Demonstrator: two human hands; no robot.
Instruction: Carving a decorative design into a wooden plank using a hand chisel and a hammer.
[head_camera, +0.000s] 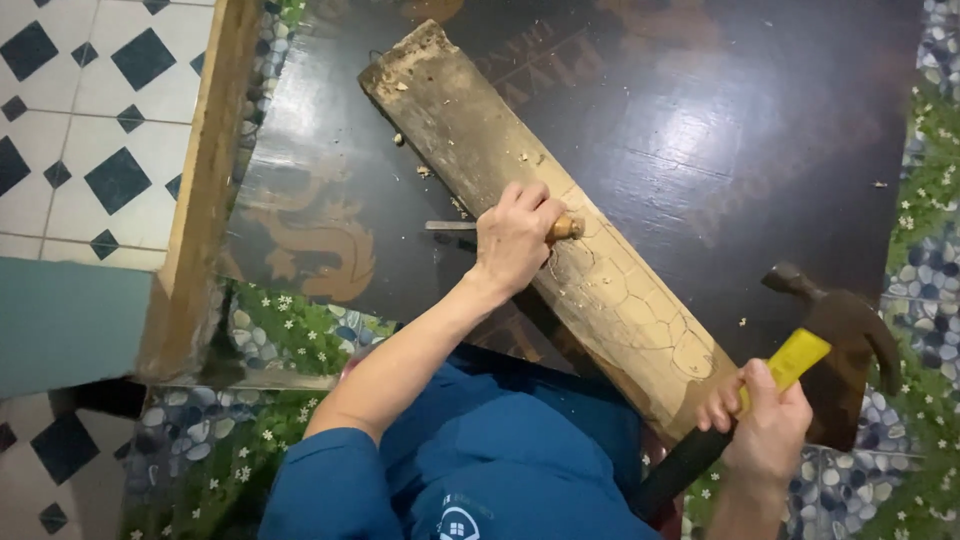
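Head view: I see left hand (512, 238) closed on chisel (565, 228) against plank (560, 240), which runs diagonally; right hand (768, 425) grips hammer (800, 350) down-right of chisel, well apart.

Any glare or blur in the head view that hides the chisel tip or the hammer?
Head view: bright glare streaks the dark glossy board; the claw hammer's head is motion-blurred in the right hand; the wooden-handled chisel's tip is soft beside the left hand.
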